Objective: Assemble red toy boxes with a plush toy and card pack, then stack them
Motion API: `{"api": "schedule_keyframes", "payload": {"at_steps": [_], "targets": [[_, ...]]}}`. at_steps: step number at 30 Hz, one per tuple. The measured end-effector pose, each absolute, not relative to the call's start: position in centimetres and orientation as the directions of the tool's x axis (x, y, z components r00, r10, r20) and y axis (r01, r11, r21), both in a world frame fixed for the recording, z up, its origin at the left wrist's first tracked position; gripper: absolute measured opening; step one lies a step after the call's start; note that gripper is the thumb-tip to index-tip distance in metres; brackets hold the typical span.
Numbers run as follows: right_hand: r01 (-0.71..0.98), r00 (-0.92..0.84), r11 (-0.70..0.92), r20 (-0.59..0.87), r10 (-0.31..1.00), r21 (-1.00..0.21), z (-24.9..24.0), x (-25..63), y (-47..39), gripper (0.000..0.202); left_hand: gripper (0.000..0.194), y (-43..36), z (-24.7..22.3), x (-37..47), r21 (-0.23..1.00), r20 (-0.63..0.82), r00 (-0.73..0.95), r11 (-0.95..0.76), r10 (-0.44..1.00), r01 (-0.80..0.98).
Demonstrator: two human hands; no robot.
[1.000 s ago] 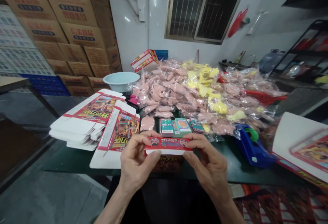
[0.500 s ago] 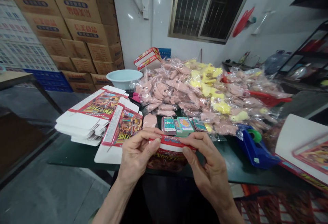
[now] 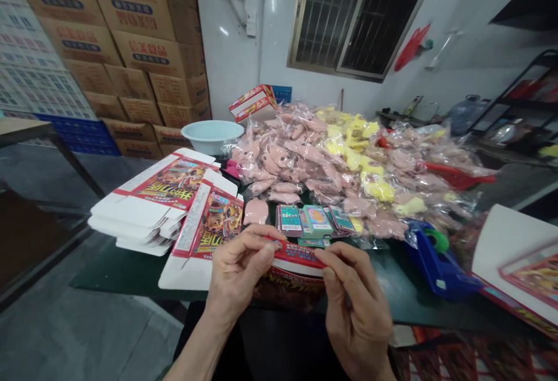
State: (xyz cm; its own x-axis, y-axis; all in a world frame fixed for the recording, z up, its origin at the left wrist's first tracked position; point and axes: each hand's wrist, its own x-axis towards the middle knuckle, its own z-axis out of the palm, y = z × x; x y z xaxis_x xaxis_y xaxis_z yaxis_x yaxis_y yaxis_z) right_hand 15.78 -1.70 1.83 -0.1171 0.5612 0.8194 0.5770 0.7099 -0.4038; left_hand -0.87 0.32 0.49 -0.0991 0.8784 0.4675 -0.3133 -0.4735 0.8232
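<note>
Between my hands, at the table's near edge, is a red printed cardboard box (image 3: 300, 263) with a red and white flap on top. My left hand (image 3: 239, 273) pinches the left end of that flap, thumb against fingers. At its right end my right hand (image 3: 355, 294) grips it the same way. Just beyond the box lie stacks of cards (image 3: 317, 220) with green and teal faces. A flat pink piece (image 3: 256, 211) rests left of the cards. Flattened boxes (image 3: 152, 195) are stacked to the left, with another flat box (image 3: 213, 221) overlapping them.
A heap of bagged pink and yellow toys (image 3: 314, 154) spreads across the back of the green table (image 3: 131, 268). A blue tape dispenser (image 3: 440, 265) and printed cartons (image 3: 518, 259) stand at right. A pale blue basin (image 3: 213, 136) sits behind the flat boxes. Brown cartons (image 3: 143, 50) are piled against the wall.
Both hands and the box sit slightly lower in view, and the view itself has shifted a little. A card lying in front of the stacks now shows above the flap.
</note>
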Motion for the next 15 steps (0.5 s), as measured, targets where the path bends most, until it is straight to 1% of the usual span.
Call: {"api": "schedule_keyframes", "payload": {"at_steps": [5,9,10,12,13,15], "targets": [[0.643,-0.134,0.695,0.847,0.515,-0.321,0.7,15.2,-1.7,0.031,0.011,0.4,0.3,-0.6,0.808,0.508,-0.117,-0.519,0.854,-0.278],[0.66,-0.071,0.674,0.866,0.496,-0.332,-0.5,14.2,-1.5,0.037,0.008,0.4,0.7,-0.5,0.79,0.549,-0.095,-0.553,0.83,-0.264],[0.653,-0.056,0.676,0.868,0.493,-0.342,-0.8,14.1,-1.4,0.038,0.015,0.4,0.8,-0.6,0.792,0.562,-0.073,-0.561,0.824,-0.243],[0.631,-0.036,0.688,0.872,0.487,-0.358,-1.2,14.0,-1.2,0.04,0.028,0.3,1.0,-1.0,0.798,0.586,-0.022,-0.582,0.81,-0.159],[0.616,-0.03,0.7,0.878,0.478,-0.361,-1.2,14.0,-1.2,0.041,0.029,0.2,1.1,-1.2,0.797,0.599,0.006,-0.595,0.801,-0.101],[0.569,-0.012,0.733,0.887,0.462,-0.374,-0.9,14.1,-1.1,0.04,0.025,0.2,1.3,-1.7,0.776,0.629,0.065,-0.631,0.775,0.023]]}}
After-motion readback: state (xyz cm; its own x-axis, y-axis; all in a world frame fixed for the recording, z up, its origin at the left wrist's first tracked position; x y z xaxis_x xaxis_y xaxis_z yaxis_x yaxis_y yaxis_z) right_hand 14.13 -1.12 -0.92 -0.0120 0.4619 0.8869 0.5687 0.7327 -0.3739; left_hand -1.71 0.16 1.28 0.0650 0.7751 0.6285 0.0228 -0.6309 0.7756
